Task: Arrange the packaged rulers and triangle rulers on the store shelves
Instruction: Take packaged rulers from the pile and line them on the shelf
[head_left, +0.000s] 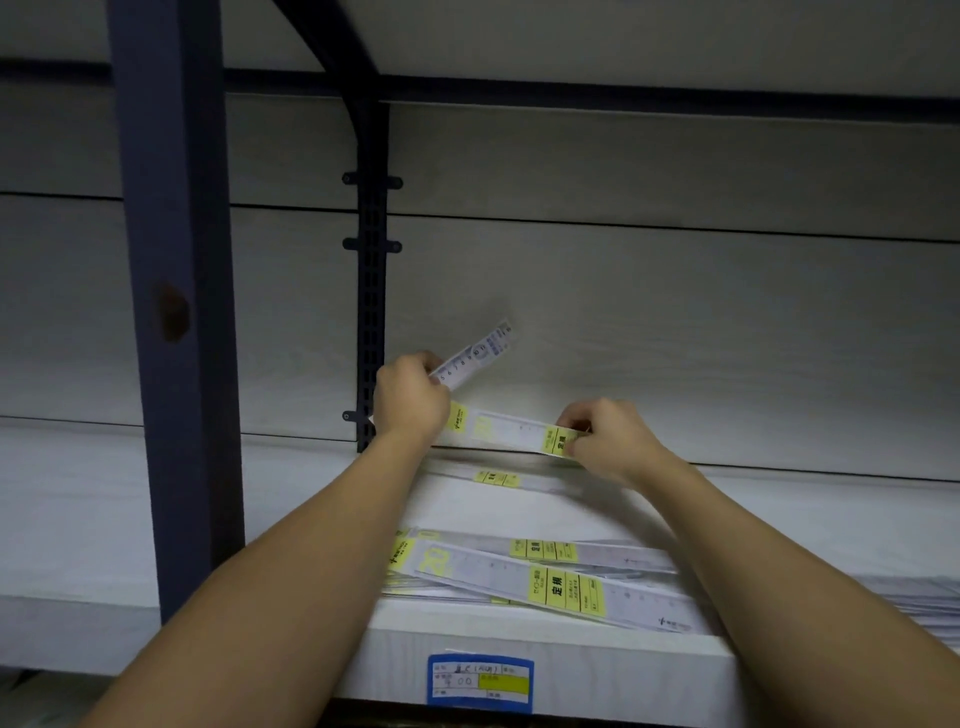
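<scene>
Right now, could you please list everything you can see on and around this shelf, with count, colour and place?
Held ruler: one, white with yellow labels, level near the back panel, held at both ends.
Tilted ruler: one, white, gripped by the left hand, pointing up and right.
Ruler pile: several, count unclear, white and yellow, at the shelf front.
Lone ruler: one, white and yellow, flat further back.
Shelf: one, white.
Price tag: one, blue and yellow, on the shelf's front edge.
Post: one, dark blue, left.
Slotted upright: one, dark, against the back panel.
Left hand: grips both rulers.
Right hand: pinches the held ruler's right end.
</scene>
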